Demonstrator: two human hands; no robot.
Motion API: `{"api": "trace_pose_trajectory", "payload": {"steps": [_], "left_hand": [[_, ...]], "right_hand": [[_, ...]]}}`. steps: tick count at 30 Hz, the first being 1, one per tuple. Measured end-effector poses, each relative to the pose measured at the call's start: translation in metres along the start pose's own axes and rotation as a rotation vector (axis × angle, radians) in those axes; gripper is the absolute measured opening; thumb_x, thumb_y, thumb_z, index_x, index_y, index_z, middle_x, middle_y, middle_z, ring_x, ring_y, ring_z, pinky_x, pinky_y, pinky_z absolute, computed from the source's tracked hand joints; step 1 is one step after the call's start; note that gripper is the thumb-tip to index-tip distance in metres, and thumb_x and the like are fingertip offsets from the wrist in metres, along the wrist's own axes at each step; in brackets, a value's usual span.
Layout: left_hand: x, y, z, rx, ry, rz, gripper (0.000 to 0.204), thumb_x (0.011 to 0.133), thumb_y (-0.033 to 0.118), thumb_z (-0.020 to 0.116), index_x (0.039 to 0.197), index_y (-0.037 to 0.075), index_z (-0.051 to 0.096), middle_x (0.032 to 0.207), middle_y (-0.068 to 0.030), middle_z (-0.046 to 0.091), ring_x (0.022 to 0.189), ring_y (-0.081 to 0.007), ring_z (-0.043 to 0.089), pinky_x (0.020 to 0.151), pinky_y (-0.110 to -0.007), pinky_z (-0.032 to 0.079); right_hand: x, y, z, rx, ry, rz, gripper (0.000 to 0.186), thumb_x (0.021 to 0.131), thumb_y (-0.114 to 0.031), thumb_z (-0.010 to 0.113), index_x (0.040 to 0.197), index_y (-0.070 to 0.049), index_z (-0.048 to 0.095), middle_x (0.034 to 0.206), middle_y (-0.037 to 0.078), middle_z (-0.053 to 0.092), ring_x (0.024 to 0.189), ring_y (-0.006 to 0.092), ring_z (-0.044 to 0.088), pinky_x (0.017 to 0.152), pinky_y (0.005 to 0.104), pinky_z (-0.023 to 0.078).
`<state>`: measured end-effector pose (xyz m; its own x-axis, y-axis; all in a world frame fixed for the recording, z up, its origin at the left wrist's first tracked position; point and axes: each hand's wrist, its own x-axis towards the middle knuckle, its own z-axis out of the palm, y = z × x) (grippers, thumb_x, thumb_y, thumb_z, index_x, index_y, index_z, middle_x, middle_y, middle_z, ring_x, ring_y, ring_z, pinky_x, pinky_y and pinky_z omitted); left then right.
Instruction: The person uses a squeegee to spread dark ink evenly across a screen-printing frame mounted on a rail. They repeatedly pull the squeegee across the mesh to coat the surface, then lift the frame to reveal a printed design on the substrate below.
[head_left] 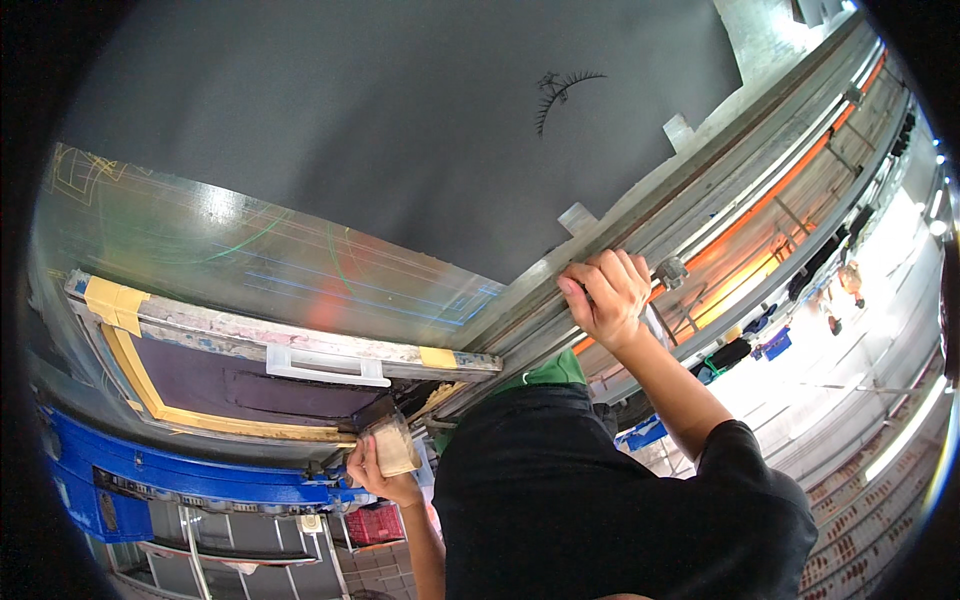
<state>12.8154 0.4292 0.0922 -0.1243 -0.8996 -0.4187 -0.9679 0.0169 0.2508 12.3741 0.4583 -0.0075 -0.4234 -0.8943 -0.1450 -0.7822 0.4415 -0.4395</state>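
— How is the table?
— The long table (400,130) has dark cloth; a screen frame (280,350) lies on it.
— And hands?
— The right hand (605,295) grips the metal rail (720,170); the left hand (375,475) closes on a squeegee (392,445) by the frame corner.

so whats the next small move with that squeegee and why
Probably draw the wooden squeegee along the dark mesh of the screen frame. The left hand holds it at the frame's near corner, while the right hand is braced on the metal rail, so the frame looks steadied.
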Motion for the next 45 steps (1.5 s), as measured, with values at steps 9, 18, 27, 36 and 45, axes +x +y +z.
{"api": "trace_pose_trajectory", "payload": {"steps": [9,18,27,36,45], "left_hand": [[-0.001,-0.003,-0.001,-0.020,-0.012,-0.021,0.042,0.083,0.013,0.080,0.125,0.009,0.074,0.119,-0.0131,0.060,0.114,-0.0336,0.060,0.099,-0.046,0.049],[0.005,0.000,0.000,-0.031,-0.003,-0.022,0.038,0.084,0.005,0.079,0.122,0.006,0.075,0.117,-0.0123,0.062,0.112,-0.0299,0.061,0.098,-0.041,0.050],[0.010,0.004,-0.006,-0.002,-0.031,-0.010,0.038,0.085,-0.001,0.075,0.122,0.004,0.074,0.113,-0.0105,0.061,0.109,-0.0285,0.062,0.097,-0.039,0.051],[0.013,-0.002,-0.009,0.022,-0.038,0.023,0.042,0.083,0.001,0.079,0.123,0.008,0.075,0.111,-0.0112,0.060,0.107,-0.0289,0.061,0.098,-0.041,0.050],[0.018,0.003,-0.013,0.035,-0.066,0.041,0.046,0.081,0.007,0.082,0.126,0.008,0.073,0.113,-0.0141,0.061,0.105,-0.0308,0.062,0.093,-0.040,0.050]], "right_hand": [[-0.002,0.002,-0.001,-0.022,-0.030,-0.007,0.014,0.074,-0.026,0.082,0.080,-0.018,0.072,0.075,-0.002,0.057,0.065,0.0188,0.056,0.060,0.0348,0.035],[0.000,0.000,0.005,-0.050,-0.012,-0.018,0.015,0.076,-0.024,0.083,0.079,-0.016,0.071,0.075,-0.003,0.057,0.066,0.0182,0.055,0.063,0.0338,0.035],[-0.002,0.001,0.007,-0.004,0.035,-0.028,0.016,0.080,-0.029,0.081,0.080,-0.018,0.070,0.076,-0.004,0.057,0.067,0.0166,0.053,0.061,0.0340,0.034],[-0.001,-0.001,0.003,0.062,0.040,0.035,0.015,0.080,-0.027,0.082,0.083,-0.016,0.071,0.080,-0.004,0.060,0.068,0.0169,0.056,0.065,0.0334,0.036],[0.001,0.000,0.007,0.054,0.102,0.108,0.019,0.081,-0.031,0.082,0.079,-0.018,0.068,0.076,-0.004,0.054,0.065,0.0159,0.054,0.063,0.0327,0.035]]}}
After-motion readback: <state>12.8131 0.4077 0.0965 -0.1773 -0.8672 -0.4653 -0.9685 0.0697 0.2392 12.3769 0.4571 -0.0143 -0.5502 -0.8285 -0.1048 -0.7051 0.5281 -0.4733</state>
